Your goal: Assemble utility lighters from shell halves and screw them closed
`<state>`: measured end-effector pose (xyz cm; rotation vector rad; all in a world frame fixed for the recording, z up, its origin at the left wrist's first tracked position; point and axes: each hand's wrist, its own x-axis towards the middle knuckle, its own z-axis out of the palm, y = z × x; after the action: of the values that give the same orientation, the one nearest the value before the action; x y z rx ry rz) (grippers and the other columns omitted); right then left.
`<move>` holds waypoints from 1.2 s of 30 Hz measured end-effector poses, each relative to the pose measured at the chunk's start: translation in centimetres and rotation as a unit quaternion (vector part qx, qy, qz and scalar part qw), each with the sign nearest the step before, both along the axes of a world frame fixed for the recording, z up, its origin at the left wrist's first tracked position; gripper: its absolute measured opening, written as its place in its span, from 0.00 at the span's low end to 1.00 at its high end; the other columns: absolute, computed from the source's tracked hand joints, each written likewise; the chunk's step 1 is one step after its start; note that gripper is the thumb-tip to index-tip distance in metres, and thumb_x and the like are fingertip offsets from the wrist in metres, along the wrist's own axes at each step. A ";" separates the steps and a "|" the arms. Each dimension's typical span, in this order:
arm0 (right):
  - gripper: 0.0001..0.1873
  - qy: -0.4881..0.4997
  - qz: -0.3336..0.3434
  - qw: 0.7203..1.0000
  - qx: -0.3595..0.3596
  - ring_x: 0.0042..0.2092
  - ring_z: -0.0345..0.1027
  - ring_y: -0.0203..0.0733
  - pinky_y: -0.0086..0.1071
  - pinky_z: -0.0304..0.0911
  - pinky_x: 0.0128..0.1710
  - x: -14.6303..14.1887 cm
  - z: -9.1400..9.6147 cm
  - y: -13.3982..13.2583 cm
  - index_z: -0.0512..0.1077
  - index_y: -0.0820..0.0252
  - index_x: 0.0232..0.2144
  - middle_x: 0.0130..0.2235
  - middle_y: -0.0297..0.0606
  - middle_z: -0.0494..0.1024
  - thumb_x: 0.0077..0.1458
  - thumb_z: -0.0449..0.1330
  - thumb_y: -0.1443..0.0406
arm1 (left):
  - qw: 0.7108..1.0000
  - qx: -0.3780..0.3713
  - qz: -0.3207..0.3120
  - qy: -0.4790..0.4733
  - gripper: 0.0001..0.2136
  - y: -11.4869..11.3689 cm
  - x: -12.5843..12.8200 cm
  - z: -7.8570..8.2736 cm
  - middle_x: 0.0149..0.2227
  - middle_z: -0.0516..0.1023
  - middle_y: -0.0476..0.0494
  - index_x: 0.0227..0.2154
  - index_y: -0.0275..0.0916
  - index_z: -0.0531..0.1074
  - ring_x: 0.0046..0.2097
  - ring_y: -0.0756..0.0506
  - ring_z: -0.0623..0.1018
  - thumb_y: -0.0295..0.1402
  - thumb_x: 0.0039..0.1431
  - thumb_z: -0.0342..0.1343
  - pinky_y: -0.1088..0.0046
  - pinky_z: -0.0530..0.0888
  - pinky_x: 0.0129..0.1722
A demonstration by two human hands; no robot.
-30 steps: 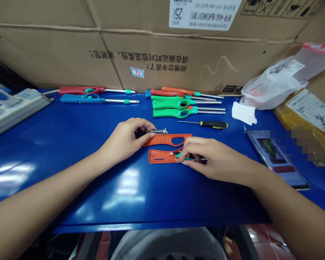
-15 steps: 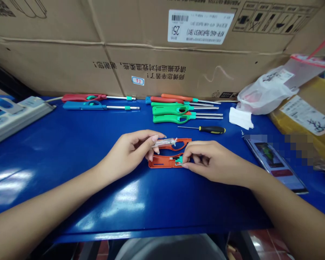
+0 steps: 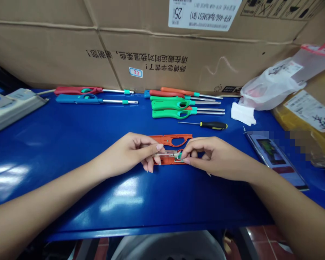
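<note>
My left hand [image 3: 132, 153] pinches a small clear tube part [image 3: 166, 154] and holds it low over an orange lighter shell half [image 3: 169, 161] that lies on the blue table [image 3: 70, 133]. My right hand [image 3: 212, 157] pinches the green trigger piece [image 3: 180, 156] at the tube's right end, fingers closed round it. A second orange shell half [image 3: 173, 138] lies just behind both hands, untouched.
Behind lie several long lighters, green [image 3: 176, 109], orange, red [image 3: 78, 90] and blue [image 3: 81, 99], and a black-handled screwdriver [image 3: 209, 125]. A cardboard box wall [image 3: 151, 43] closes the back. A phone [image 3: 276, 159], white tissue [image 3: 242, 113] and plastic bags [image 3: 273, 85] are at right, a power strip [image 3: 8, 108] at left.
My left hand carried the clear tube part from the far shell half down onto the near shell half. My right hand stayed at the green piece and the two hands came together.
</note>
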<state>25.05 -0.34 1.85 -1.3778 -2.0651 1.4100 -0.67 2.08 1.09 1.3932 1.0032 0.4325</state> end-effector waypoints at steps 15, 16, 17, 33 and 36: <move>0.11 -0.019 0.037 0.997 0.068 0.35 0.67 0.36 0.31 0.60 0.32 -0.2 0.4 0.0 0.79 0.57 0.34 0.36 0.36 0.77 0.66 0.59 0.61 | 1.000 -0.019 0.007 -0.017 0.14 0.1 0.0 -0.3 0.25 0.83 0.44 0.33 0.35 0.83 0.22 0.50 0.79 0.43 0.60 0.66 0.76 0.79 0.25; 0.11 -0.025 0.038 0.997 0.069 0.35 0.67 0.36 0.31 0.60 0.33 -0.2 0.4 0.0 0.78 0.57 0.33 0.36 0.36 0.77 0.66 0.59 0.61 | 1.000 -0.018 0.009 -0.019 0.13 0.1 0.0 -0.3 0.25 0.83 0.44 0.34 0.35 0.83 0.22 0.50 0.79 0.43 0.60 0.66 0.75 0.79 0.25; 0.11 -0.030 0.040 0.996 0.068 0.35 0.67 0.37 0.31 0.60 0.33 -0.2 0.4 0.0 0.78 0.57 0.33 0.36 0.35 0.77 0.66 0.58 0.61 | 1.000 -0.017 0.010 -0.022 0.13 0.1 0.0 -0.4 0.25 0.83 0.44 0.34 0.35 0.83 0.22 0.50 0.79 0.43 0.60 0.66 0.75 0.79 0.25; 0.10 -0.042 0.056 0.996 0.061 0.32 0.63 0.33 0.29 0.56 0.30 -0.1 0.4 -0.1 0.77 0.57 0.34 0.35 0.32 0.76 0.66 0.58 0.62 | 0.999 -0.024 -0.002 -0.032 0.10 0.1 0.0 -0.4 0.25 0.82 0.46 0.32 0.35 0.82 0.22 0.53 0.77 0.38 0.61 0.65 0.79 0.77 0.24; 0.10 -0.040 0.057 0.996 0.062 0.32 0.63 0.33 0.29 0.56 0.30 -0.1 0.4 -0.1 0.77 0.57 0.34 0.35 0.32 0.75 0.66 0.58 0.63 | 0.999 -0.033 -0.001 -0.035 0.09 0.2 0.0 -0.4 0.26 0.83 0.47 0.32 0.34 0.82 0.22 0.54 0.77 0.35 0.62 0.64 0.81 0.76 0.24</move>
<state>24.93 -0.45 2.25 -1.3061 -2.2737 1.2643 -0.65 2.28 0.72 1.3111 0.9498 0.4401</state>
